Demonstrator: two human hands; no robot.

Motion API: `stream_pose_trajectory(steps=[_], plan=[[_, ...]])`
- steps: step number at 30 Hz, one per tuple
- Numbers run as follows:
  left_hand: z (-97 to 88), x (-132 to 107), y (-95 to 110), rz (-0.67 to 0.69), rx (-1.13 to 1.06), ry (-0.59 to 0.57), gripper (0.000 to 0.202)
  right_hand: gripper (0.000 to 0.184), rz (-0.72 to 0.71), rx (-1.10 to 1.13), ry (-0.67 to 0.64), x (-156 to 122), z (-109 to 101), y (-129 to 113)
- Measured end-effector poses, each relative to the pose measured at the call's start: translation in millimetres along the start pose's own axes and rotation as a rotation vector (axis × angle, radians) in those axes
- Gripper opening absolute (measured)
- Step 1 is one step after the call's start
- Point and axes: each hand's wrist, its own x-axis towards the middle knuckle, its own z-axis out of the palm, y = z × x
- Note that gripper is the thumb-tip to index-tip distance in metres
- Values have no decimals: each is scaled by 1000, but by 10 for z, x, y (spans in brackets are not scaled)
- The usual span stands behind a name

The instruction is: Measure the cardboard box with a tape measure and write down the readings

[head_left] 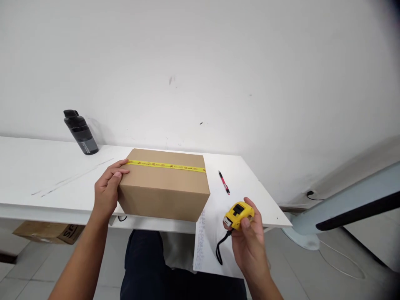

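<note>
bracing the cardboard box point(164, 191) is the left hand point(108, 187): fingers pressed together and cupped over the upper left corner, thumb on top just by the end of the yellow strip point(167, 166). strip runs flat along the far top edge, left corner to right corner. it has printed marks, but i can't tell if it's the blade of the tape measure point(239, 214); no blade shows between box and case.

right hand point(250, 241) is closed around the yellow case, thumb on its side, held off the front right of the box and above the paper sheet point(209, 233). black wrist strap point(220, 250) hangs loose under it.

box sits on the white table point(46, 175) near the front edge, flaps closed.

handling, my read:
- box: stiff corrugated walls, likely light, weight of contents unknown. faces are smooth, so it slides easily on the table; hold both ends or pin one corner as now.
- case: hard plastic, compact, easy one-hand grip. keep the strap clear.
- strip: thin and springy if it's a blade, will skate off the edge unless its end is held down.

nearby: red pen point(224, 182) right of the box, dark bottle point(80, 132) by the wall.
</note>
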Motion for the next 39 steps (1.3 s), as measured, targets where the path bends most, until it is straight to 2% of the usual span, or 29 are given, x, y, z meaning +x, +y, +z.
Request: stream_pose_trajectory(steps=[3,5,7,8,11,12,13,16,17,19,21,23,26,29,31,33,36,39], plan=[[108,-28,-14,-27,-105,28,25,56,9,21,-34,-4,90,-60],[195,-99,-2,-35,-240,-4,32,56,-1,4,-52,-4,152,-99],[281,-214,46,14,-295,-20,40,56,-38,-20,-45,1,219,-133],[319,-285,92,70,-261,5,42,57,-56,-27,-41,5,254,-147],[407,-539,339,321,-37,182,34,60,-78,-9,-38,15,357,-172],[431,-625,453,420,41,167,30,60,-76,2,-44,13,388,-175],[459,-705,575,520,108,96,27,61,-76,9,-50,6,415,-176],[599,-873,919,777,203,-254,23,62,-83,8,-71,-43,474,-170],[665,-900,999,823,216,-332,23,62,-86,6,-89,-62,484,-166],[793,-910,1077,878,233,-388,21,60,-83,-6,-146,-95,486,-160],[864,-873,1048,899,235,-398,18,58,-86,-33,-206,-111,464,-158],[838,-793,959,926,225,-402,19,56,-82,-72,-242,-115,430,-170],[664,-623,846,954,266,-367,23,54,-23,-148,-269,-124,389,-219],[514,-506,868,890,303,-337,25,52,36,-192,-275,-153,400,-268],[502,-522,937,906,321,-420,30,51,42,-172,-284,-176,435,-276],[551,-606,995,996,311,-477,30,51,48,-149,-309,-198,473,-262],[637,-755,999,1059,265,-437,24,51,60,-140,-329,-235,501,-227],[623,-803,916,1077,288,-414,26,49,53,-152,-318,-255,481,-213]])
